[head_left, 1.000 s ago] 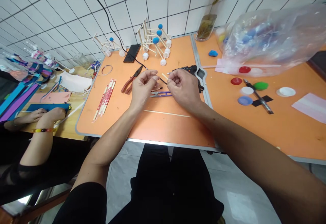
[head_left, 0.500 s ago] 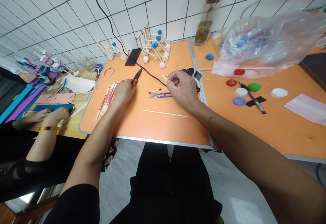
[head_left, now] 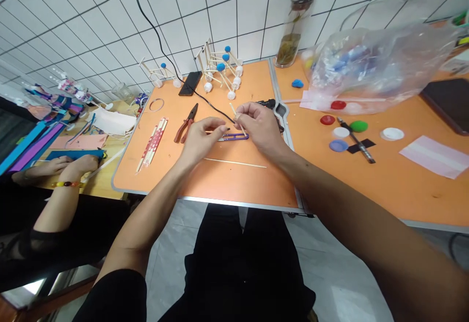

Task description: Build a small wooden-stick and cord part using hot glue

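Head view: your right hand point(head_left: 261, 127) pinches a thin wooden stick point(head_left: 237, 118) between fingertips, while your half-curled left hand point(head_left: 201, 142) has an unclear hold, both just above blue thread snips point(head_left: 233, 137) on the orange table point(head_left: 242, 185).

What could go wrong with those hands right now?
The purple-handled snips lie just below the left hand, so its fingers might catch the blades. The thin wooden stick held in the right hand could slip and poke a finger. The black cable runs close to the hands and might snag, perhaps tugging the black glue gun out of place.
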{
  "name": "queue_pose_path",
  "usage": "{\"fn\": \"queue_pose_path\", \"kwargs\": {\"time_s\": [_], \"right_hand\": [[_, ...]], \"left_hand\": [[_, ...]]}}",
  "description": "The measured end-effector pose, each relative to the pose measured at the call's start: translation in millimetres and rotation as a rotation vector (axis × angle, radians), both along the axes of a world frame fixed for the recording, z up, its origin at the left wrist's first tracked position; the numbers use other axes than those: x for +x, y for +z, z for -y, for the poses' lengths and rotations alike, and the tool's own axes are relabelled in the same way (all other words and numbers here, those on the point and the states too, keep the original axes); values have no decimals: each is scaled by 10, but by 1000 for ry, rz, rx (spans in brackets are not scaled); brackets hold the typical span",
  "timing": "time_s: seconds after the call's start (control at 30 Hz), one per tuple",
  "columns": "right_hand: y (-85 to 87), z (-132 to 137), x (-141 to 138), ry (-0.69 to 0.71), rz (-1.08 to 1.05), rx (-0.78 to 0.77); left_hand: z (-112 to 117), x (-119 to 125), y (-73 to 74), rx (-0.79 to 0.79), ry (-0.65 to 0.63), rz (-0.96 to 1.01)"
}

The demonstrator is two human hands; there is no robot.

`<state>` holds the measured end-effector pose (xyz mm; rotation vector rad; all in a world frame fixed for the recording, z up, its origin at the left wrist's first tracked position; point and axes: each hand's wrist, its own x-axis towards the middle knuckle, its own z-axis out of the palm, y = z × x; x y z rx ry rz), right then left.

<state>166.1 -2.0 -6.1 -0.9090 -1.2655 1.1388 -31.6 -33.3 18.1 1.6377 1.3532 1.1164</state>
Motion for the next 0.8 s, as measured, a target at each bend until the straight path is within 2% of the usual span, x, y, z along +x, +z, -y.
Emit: {"fn": "queue_pose_path", "kwargs": {"time_s": [0.1, 0.23, 0.37, 0.5, 0.8], "right_hand": [[21, -3, 15, 53, -92, -12], [48, 14, 17, 134, -211, -89], [78, 46, 10, 191, -295, -164], [80, 50, 13, 201, -287, -195], [64, 50, 11, 268, -291, -148]], "left_hand": [[-74, 302, -14, -175, -87, 316], [-173, 412, 23, -382, -143, 548], [-208, 387, 52, -507, -165, 639], [-228, 374, 47, -612, -170, 729], [-224, 378, 75, -652, -171, 814]]}}
